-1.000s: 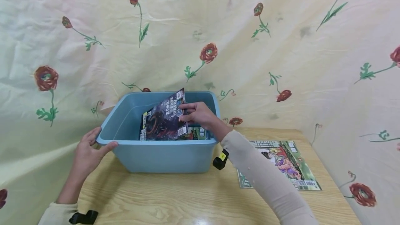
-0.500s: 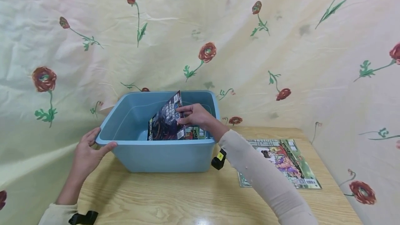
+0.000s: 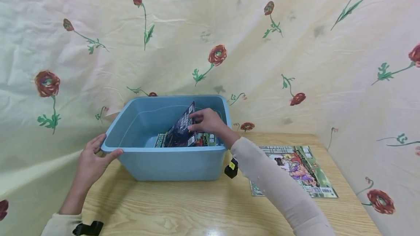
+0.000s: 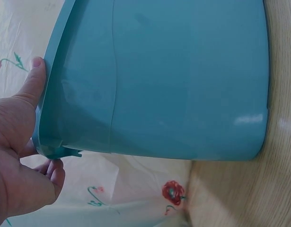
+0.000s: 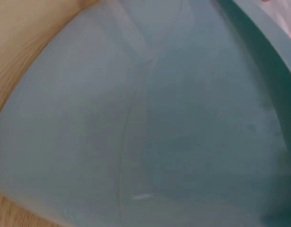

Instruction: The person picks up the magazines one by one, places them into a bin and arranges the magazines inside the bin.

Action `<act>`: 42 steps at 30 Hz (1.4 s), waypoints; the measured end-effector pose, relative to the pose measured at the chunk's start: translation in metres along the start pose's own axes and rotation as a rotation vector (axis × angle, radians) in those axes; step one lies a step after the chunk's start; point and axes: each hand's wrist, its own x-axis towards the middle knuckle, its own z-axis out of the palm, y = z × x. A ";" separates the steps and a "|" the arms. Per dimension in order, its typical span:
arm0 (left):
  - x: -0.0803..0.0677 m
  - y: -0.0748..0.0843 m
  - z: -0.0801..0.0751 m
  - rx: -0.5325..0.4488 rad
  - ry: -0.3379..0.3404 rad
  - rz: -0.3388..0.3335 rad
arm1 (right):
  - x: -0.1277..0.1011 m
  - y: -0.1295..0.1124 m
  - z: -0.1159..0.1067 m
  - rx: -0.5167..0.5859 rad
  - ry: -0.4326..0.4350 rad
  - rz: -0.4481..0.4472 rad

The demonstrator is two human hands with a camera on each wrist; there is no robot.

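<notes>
Right hand [image 3: 207, 121] is down inside the blue tub [image 3: 170, 165], fingers and thumb pinching the upper edge of a dark-covered magazine [image 3: 181, 131] that leans tilted, its lower edge resting on other printed covers [image 3: 206, 140] lying on the tub's floor toward the right side. Over at the tub's near-left corner, the left hand [image 3: 90, 161] grips the rim, thumb hooked over the top edge and fingers tucked beneath the lip; the left wrist view confirms it, thumb [image 4: 34, 78] flat against the outer wall and fingers curled under the corner. The tub sits on the wooden worktop [image 3: 197, 207], well back toward the flowered cloth [image 3: 229, 28] that hangs behind. To the right of the tub, another colourful magazine [image 3: 295, 170] lies flat on the worktop, partly crossed by the right sleeve [image 3: 279, 188]. The right wrist view shows only blurred blue plastic wall.
</notes>
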 end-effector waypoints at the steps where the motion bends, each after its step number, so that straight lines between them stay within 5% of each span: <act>1: 0.000 0.000 0.000 -0.001 0.000 0.000 | -0.001 0.000 -0.001 -0.035 0.023 -0.008; 9: -0.001 0.000 0.001 -0.012 0.007 0.007 | -0.006 0.006 -0.019 -0.097 0.112 -0.075; 23: -0.002 0.002 0.001 -0.015 0.013 0.003 | -0.040 0.031 -0.079 0.013 0.265 -0.148; 36: -0.002 0.002 0.000 -0.006 0.003 0.001 | -0.086 0.101 -0.135 -0.022 0.394 -0.274; 42: -0.002 0.002 0.000 -0.009 -0.003 -0.010 | -0.116 0.144 -0.153 -0.078 0.448 -0.216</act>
